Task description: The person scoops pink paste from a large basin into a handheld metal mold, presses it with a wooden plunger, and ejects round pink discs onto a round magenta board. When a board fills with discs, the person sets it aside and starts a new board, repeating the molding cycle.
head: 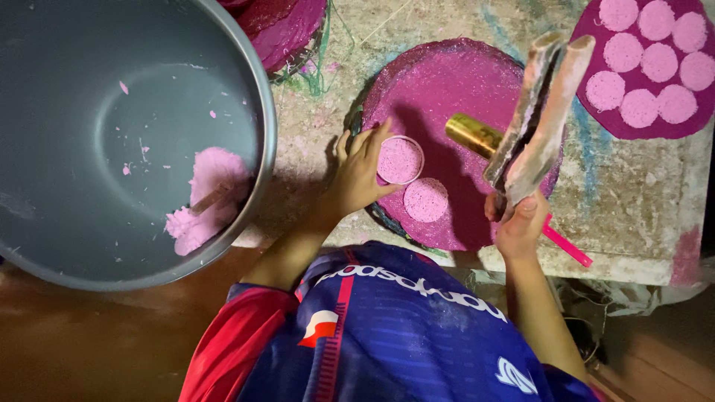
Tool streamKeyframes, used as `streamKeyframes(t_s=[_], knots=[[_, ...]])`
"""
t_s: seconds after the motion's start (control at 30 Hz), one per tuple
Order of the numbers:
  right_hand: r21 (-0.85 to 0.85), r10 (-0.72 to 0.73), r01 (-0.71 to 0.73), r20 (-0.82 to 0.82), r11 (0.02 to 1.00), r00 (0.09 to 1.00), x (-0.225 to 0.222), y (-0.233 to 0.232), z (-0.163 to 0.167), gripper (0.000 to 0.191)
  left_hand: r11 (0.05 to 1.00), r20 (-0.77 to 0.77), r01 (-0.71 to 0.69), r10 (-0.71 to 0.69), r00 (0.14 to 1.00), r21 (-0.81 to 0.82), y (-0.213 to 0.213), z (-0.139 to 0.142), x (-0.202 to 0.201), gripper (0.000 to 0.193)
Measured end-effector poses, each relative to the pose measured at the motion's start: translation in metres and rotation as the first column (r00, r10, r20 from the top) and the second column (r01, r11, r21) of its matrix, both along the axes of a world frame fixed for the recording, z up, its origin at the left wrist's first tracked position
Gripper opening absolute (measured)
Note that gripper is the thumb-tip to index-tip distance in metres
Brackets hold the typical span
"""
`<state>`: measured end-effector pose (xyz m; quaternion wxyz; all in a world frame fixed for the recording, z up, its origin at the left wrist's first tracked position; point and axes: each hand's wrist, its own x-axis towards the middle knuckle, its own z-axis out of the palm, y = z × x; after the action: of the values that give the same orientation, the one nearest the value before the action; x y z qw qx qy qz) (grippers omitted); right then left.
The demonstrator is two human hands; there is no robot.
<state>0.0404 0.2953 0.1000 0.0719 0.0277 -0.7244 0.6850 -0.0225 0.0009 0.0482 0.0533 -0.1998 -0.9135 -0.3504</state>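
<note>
a large grey basin [89, 141] is seen at the left, with a lump of pink paste [205, 197] and a stick lying in its bottom. a worn, paint-stained tabletop [633, 201] is spread to the right of it. on the tabletop a round magenta disc [454, 82] is laid in front of the person, and a second magenta board [588, 112] at the far right is filled with seven pale pink rounds. a flat wooden paddle [540, 112] (two slats, dusted pink) is gripped by the right hand [518, 223], fingers closed round its lower end, raised above the disc. a brass cylinder [473, 134] is partly hidden behind the paddle. a small ring mould [400, 160] filled with pink paste is pinched at its rim by the left hand [357, 175], resting on the disc. one finished pink round [426, 199] is set just beside the mould.
</note>
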Motion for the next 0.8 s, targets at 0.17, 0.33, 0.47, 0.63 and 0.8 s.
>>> streamKeyframes(t_s=[0.17, 0.33, 0.47, 0.63, 0.8], knots=[[-0.016, -0.04, 0.04, 0.018, 0.999, 0.999, 0.007, 0.007, -0.005, 0.09, 0.998, -0.041, 0.007, -0.01, 0.999, -0.06, 0.0, -0.001, 0.001, 0.121], [-0.096, -0.032, 0.031, 0.0, 0.995, 1.0, 0.007, 0.008, -0.005, 0.09, 0.998, -0.013, 0.021, -0.021, 1.0, -0.057, 0.001, 0.008, 0.002, 0.116], [-0.057, -0.043, 0.044, 0.015, 0.997, 0.999, 0.007, 0.012, -0.007, 0.089, 0.999, -0.023, 0.015, -0.016, 1.0, -0.039, 0.002, 0.014, 0.004, 0.114], [-0.084, -0.058, 0.059, 0.016, 0.995, 0.998, 0.01, 0.017, -0.013, 0.089, 0.999, 0.017, -0.023, 0.023, 1.0, -0.03, -0.001, 0.013, 0.01, 0.114], [-0.102, -0.062, 0.062, 0.005, 0.993, 0.998, 0.014, 0.02, -0.019, 0.087, 0.979, -0.115, -0.177, 0.165, 0.98, -0.101, -0.01, 0.007, 0.032, 0.094]])
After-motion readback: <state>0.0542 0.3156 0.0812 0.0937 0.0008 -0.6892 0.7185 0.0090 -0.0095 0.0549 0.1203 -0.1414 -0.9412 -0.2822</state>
